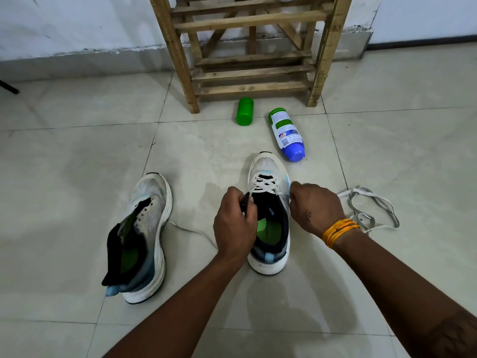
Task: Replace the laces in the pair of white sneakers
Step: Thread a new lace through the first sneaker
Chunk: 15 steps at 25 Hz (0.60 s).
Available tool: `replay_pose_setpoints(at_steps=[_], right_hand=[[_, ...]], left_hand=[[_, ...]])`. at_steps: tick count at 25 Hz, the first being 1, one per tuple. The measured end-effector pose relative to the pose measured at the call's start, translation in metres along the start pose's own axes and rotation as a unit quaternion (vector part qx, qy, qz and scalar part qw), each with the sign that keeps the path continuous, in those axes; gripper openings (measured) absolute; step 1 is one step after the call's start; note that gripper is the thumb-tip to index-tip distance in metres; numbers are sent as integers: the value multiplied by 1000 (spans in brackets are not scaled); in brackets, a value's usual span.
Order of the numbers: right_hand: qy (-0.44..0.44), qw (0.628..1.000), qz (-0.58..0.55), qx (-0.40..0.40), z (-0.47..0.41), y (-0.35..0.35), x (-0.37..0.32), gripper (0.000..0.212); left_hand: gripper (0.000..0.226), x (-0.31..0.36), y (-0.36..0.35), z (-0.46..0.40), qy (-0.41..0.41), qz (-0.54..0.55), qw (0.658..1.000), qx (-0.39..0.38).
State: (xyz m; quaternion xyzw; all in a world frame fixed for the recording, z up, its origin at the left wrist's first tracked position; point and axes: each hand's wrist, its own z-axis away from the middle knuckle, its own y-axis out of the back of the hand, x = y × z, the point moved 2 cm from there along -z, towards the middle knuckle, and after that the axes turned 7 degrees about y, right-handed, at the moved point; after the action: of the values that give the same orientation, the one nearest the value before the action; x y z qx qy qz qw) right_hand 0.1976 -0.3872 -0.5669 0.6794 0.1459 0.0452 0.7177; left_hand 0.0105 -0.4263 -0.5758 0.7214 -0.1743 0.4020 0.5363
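Note:
Two white sneakers stand on the tiled floor. The right sneaker sits in the middle with a white lace crossed through its front eyelets. My left hand grips the black tongue and collar on its left side, and one lace end trails from under that hand to the left. My right hand pinches the lace at the shoe's right edge. The left sneaker has no lace, and its black tongue hangs open. A loose white lace lies tangled on the floor to the right of my right wrist.
A wooden rack stands against the wall ahead. A green cap and a white bottle with a blue end lie on the floor in front of it, just beyond the right sneaker's toe.

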Motion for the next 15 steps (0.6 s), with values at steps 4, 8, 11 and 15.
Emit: replay_pose_setpoints(at_steps=[4, 8, 11, 15], right_hand=[[74, 993, -68, 69, -6, 5, -10, 16], [24, 973, -216, 83, -3, 2, -1, 4], [-43, 936, -329, 117, -3, 15, 4, 12], [21, 927, -335, 166, -1, 52, 5, 22]], left_hand=[[27, -1, -1, 0, 2, 3, 1000, 5], [26, -2, -3, -3, 11, 0, 1000, 5], [18, 2, 0, -4, -17, 2, 1000, -3], [35, 32, 2, -16, -184, -85, 979, -32]])
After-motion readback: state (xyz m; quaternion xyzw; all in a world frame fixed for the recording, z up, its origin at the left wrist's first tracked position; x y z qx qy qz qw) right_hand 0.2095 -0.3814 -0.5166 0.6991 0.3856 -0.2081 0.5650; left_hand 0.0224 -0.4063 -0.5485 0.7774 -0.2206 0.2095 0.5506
